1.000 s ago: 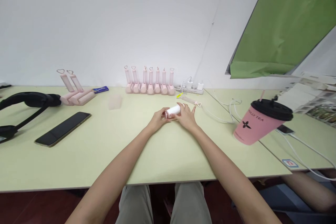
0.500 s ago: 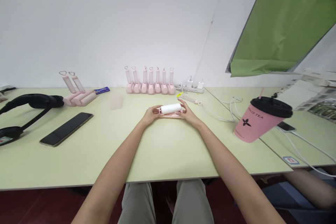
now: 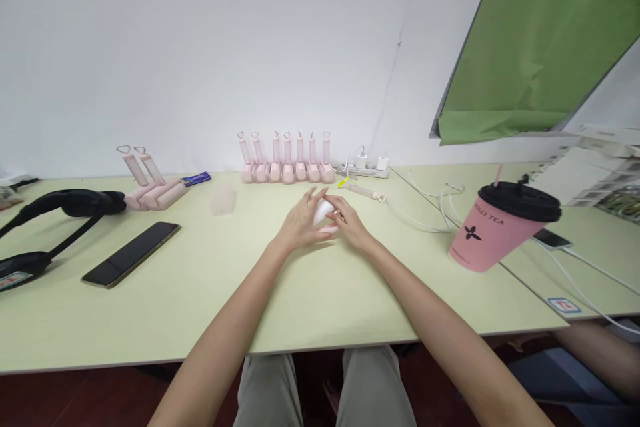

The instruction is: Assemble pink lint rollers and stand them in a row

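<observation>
My left hand (image 3: 300, 221) and my right hand (image 3: 349, 220) are closed around a small lint roller (image 3: 323, 212) over the middle of the table. Its white roll and a pale pink part show between my fingers, and the rest is hidden. It appears tilted, with one end facing me. Behind my hands stand several pink lint rollers (image 3: 288, 172) in a row by the wall, their clear handles upright with heart loops on top. A similar clear handle (image 3: 363, 191) lies to the right of my fingers.
Left: two more pink rollers (image 3: 163, 193), a blue sachet (image 3: 197, 179), a translucent pink sheet (image 3: 223, 201), a black phone (image 3: 131, 253) and a black headset (image 3: 83, 203). Right: a pink cup (image 3: 493, 233), white cables (image 3: 425, 225), a power strip (image 3: 370, 171) and a co-worker's arm (image 3: 603, 353).
The lint roller has turned from lying crosswise to pointing more towards me. My left hand has shifted right and round its near side, bringing both hands closer together.
</observation>
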The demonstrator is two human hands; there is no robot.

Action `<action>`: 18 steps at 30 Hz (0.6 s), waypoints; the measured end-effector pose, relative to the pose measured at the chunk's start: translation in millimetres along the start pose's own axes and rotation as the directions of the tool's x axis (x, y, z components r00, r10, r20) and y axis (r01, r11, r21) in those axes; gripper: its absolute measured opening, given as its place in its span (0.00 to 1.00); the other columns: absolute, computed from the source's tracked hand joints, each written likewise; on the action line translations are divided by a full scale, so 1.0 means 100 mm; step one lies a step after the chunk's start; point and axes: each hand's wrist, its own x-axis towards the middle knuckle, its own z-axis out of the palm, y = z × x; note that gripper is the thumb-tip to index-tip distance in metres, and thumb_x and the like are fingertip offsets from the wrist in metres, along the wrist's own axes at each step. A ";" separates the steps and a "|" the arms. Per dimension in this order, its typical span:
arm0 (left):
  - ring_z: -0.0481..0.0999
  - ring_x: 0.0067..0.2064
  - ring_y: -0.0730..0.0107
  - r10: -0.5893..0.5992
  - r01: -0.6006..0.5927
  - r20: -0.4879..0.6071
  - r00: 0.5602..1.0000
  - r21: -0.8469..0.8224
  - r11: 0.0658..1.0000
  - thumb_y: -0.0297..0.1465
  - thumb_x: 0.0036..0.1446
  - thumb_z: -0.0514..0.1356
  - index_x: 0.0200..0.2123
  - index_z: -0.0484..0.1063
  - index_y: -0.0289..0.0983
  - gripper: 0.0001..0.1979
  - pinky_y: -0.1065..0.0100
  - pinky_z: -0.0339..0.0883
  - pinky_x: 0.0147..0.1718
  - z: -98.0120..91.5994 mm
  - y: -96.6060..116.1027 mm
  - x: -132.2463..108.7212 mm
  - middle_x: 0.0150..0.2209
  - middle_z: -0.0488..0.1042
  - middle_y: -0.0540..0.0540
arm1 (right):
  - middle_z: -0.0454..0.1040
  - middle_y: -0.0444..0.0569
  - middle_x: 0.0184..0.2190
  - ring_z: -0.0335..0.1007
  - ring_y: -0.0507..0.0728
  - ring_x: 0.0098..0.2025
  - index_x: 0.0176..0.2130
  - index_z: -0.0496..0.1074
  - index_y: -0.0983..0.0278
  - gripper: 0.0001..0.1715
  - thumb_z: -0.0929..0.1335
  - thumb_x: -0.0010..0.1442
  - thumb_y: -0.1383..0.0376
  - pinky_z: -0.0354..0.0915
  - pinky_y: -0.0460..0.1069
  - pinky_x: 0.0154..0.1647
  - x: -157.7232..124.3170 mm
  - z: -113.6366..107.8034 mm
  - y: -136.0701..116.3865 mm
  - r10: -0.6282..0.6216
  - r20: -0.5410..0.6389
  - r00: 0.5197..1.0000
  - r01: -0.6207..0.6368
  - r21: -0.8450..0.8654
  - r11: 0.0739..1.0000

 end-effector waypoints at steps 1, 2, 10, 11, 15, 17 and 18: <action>0.63 0.52 0.55 -0.014 0.013 0.045 0.999 0.010 1.000 0.42 0.41 0.63 0.60 0.44 0.44 0.45 0.60 0.59 0.46 0.00 0.04 0.00 0.56 0.55 0.40 | 0.66 0.44 0.49 0.59 0.58 0.52 0.48 0.67 0.53 0.22 0.66 0.51 0.59 0.52 0.55 0.56 -0.01 0.04 0.00 0.018 0.011 1.000 -0.018 0.034 0.999; 0.66 0.49 0.57 -0.042 0.041 0.078 0.996 0.018 0.999 0.41 0.43 0.62 0.60 0.44 0.45 0.43 0.62 0.60 0.44 0.00 0.06 0.00 0.53 0.59 0.41 | 0.66 0.44 0.49 0.60 0.58 0.51 0.48 0.67 0.53 0.24 0.67 0.50 0.60 0.54 0.55 0.55 -0.01 0.08 0.01 0.042 0.006 0.999 -0.042 0.076 0.996; 0.71 0.37 0.61 -0.292 0.298 0.082 0.953 -0.067 0.952 0.42 0.47 0.58 0.52 0.57 0.44 0.29 0.66 0.62 0.35 0.07 -0.15 -0.04 0.38 0.72 0.45 | 0.67 0.48 0.50 0.61 0.58 0.52 0.42 0.71 0.58 0.24 0.72 0.41 0.60 0.54 0.56 0.55 0.05 0.15 0.35 0.311 -0.132 0.941 -0.250 0.348 0.904; 0.71 0.36 0.62 -0.316 0.323 0.081 0.945 -0.092 0.942 0.43 0.46 0.58 0.51 0.58 0.43 0.28 0.66 0.62 0.34 0.07 -0.17 -0.05 0.37 0.72 0.46 | 0.69 0.49 0.48 0.61 0.60 0.53 0.37 0.73 0.60 0.19 0.71 0.42 0.59 0.51 0.57 0.56 0.05 0.15 0.39 0.352 -0.132 0.927 -0.307 0.275 0.911; 0.71 0.34 0.64 -0.352 0.358 0.064 0.934 -0.181 0.916 0.44 0.50 0.55 0.51 0.57 0.43 0.26 0.66 0.62 0.34 0.10 -0.17 -0.06 0.35 0.72 0.46 | 0.73 0.49 0.41 0.62 0.62 0.50 0.25 0.75 0.60 0.12 0.67 0.48 0.56 0.51 0.59 0.55 0.03 0.20 0.45 0.334 -0.215 0.918 -0.350 -0.044 0.936; 0.70 0.34 0.64 -0.359 0.360 0.045 0.932 -0.213 0.908 0.46 0.53 0.50 0.52 0.57 0.42 0.25 0.65 0.61 0.35 0.12 -0.16 -0.06 0.35 0.71 0.45 | 0.74 0.49 0.38 0.65 0.62 0.47 0.26 0.75 0.59 0.13 0.66 0.49 0.55 0.55 0.58 0.52 0.02 0.23 0.43 0.284 -0.202 0.937 -0.312 -0.127 0.941; 0.70 0.35 0.64 -0.364 0.362 0.036 0.931 -0.230 0.903 0.46 0.54 0.48 0.52 0.57 0.42 0.24 0.64 0.61 0.36 0.12 -0.16 -0.06 0.35 0.70 0.45 | 0.74 0.49 0.37 0.67 0.62 0.45 0.28 0.75 0.59 0.13 0.66 0.49 0.54 0.57 0.58 0.51 0.02 0.24 0.42 0.279 -0.185 0.942 -0.307 -0.146 0.941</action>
